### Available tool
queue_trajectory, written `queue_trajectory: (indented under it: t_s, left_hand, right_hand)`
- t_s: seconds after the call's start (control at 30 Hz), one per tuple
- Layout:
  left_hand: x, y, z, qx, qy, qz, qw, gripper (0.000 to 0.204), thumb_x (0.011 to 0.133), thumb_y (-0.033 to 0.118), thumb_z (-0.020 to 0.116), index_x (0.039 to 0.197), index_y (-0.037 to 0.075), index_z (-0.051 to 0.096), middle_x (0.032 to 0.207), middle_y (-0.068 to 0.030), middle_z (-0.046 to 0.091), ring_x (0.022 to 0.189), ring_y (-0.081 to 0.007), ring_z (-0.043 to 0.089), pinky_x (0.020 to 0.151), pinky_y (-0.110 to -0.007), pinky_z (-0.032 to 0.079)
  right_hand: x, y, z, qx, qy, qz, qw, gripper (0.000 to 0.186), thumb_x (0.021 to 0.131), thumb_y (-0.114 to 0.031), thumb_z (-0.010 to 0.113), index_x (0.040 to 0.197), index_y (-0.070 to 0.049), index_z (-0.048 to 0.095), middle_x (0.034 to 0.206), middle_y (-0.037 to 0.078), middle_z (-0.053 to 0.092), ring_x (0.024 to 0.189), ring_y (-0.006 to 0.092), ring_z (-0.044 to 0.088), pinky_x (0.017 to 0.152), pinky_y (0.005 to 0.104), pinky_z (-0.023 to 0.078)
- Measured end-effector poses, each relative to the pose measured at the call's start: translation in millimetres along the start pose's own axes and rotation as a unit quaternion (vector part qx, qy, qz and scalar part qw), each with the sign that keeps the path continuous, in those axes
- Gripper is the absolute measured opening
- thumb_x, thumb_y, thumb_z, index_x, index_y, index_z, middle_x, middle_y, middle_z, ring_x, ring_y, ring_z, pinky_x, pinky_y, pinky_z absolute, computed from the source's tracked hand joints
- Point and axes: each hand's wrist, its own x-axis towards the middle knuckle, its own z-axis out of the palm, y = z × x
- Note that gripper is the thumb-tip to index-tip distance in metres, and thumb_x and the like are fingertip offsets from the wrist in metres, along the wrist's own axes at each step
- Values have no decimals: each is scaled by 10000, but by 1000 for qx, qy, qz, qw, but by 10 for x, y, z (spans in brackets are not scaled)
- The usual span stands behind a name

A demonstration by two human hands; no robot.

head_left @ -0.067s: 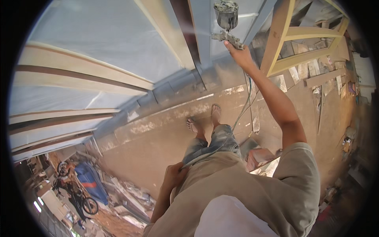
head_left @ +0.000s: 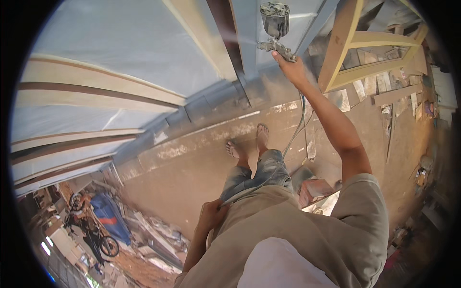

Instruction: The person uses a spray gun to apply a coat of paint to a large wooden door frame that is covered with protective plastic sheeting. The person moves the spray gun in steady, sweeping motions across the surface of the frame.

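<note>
My right hand [head_left: 290, 67] is wrapped round the handle of a metal spray gun [head_left: 277, 48], held out in front of me at the top of the view. A paint-smeared metal cup [head_left: 275, 21] sits on the gun. Faint mist trails from its nozzle to the left, toward a dark brown frame member [head_left: 226, 29] beside a grey-blue strip. A thin air hose [head_left: 298, 129] hangs below the gun and runs across my shorts to my waist. There my left hand [head_left: 211, 213] is closed on the hose, its fingers partly hidden.
Large frames with film-covered panels [head_left: 120, 57] stand along the left. A yellowish wooden frame [head_left: 338, 48] leans at the upper right, with wood offcuts [head_left: 367, 86] behind it. A reddish block [head_left: 314, 191] lies near my right side. A motorcycle [head_left: 93, 237] and a blue tarp [head_left: 110, 218] are at lower left.
</note>
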Motion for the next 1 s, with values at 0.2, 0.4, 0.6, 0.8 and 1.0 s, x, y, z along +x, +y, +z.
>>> queue_trajectory:
  t_s: [0.2, 0.4, 0.6, 0.8, 1.0]
  left_hand:
    - [200, 186, 388, -19, -43, -155, 987, 299, 888, 290, 698, 775, 19, 642, 603, -173, 571, 542, -215, 567, 540, -395, 436]
    - [319, 434, 711, -79, -59, -254, 962, 334, 900, 292, 690, 750, 4, 615, 584, -167, 554, 526, -210, 533, 525, -400, 413]
    - [457, 471, 839, -81, -85, -317, 941, 345, 909, 288, 686, 748, -6, 604, 578, -177, 550, 520, -294, 530, 531, -416, 413]
    - [471, 362, 877, -113, -78, -335, 932, 364, 915, 292, 678, 743, -19, 595, 581, -177, 555, 524, -214, 531, 527, -398, 404]
    - [371, 157, 688, -65, -69, -264, 960, 349, 904, 308, 683, 769, -10, 628, 614, -201, 584, 535, -253, 559, 543, -409, 429]
  right_hand:
    - [395, 1147, 645, -24, -42, 61, 997, 630, 800, -616, 750, 1028, -29, 753, 827, 185, 720, 814, 325, 690, 790, 420, 516]
    - [573, 2112, 1178, -74, -36, 103, 991, 658, 790, -659, 725, 1047, -54, 749, 905, 224, 725, 939, 393, 703, 825, 462, 522]
    - [746, 2874, 1598, -147, -69, 162, 973, 674, 796, -698, 676, 1099, -99, 746, 993, 228, 727, 1008, 432, 676, 852, 500, 522]
    - [794, 3011, 1715, -198, -71, 185, 960, 670, 795, -683, 694, 1115, -96, 742, 962, 262, 716, 996, 453, 674, 847, 479, 527]
    - [475, 1951, 1133, -75, -69, 122, 987, 620, 824, -629, 697, 1093, -72, 737, 891, 194, 726, 884, 384, 690, 791, 457, 518]
